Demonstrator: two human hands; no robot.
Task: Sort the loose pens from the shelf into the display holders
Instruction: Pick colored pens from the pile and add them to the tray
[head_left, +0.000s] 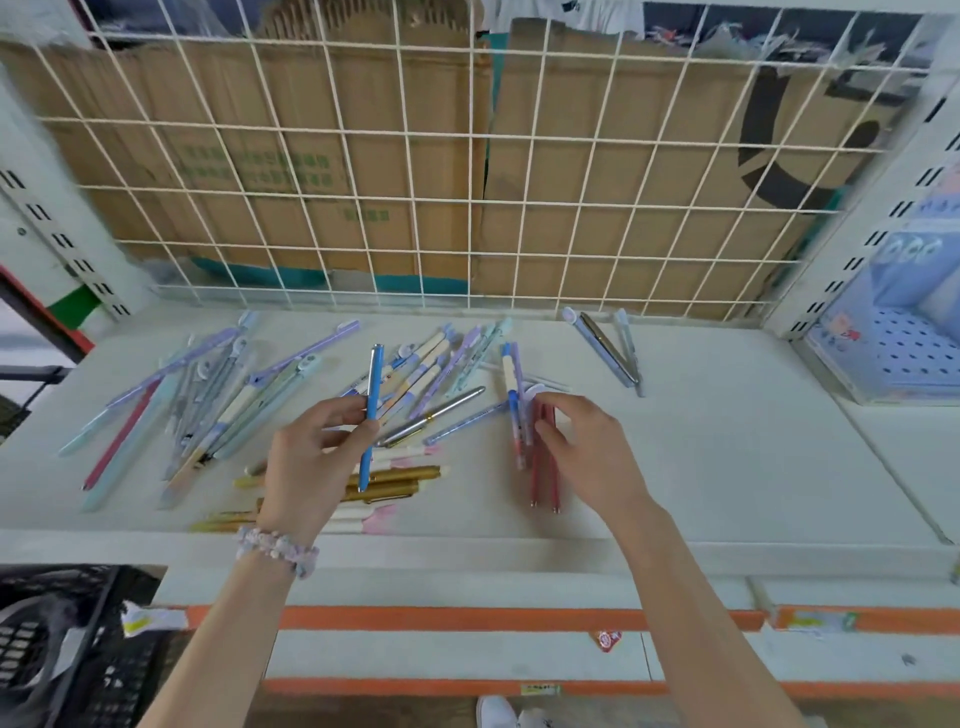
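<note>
Two hands work above the shelf (727, 441): the left hand (311, 462) pinches a blue pen (372, 415) upright, and the right hand (587, 452) clamps its fingers (545, 431) on red pens (543, 467). Beyond both fingers lie mixed loose pens (218, 395). Farther right stands a display holder (893, 332); gathering like colours first, tips aligned, should help.

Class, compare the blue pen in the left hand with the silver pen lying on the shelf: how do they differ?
The blue pen is held off the shelf, nearly upright in the view; the silver pen lies flat, slanted. The blue pen looks slimmer; the silver pen is thicker with a gold band. Both are single, slim pens.
</note>
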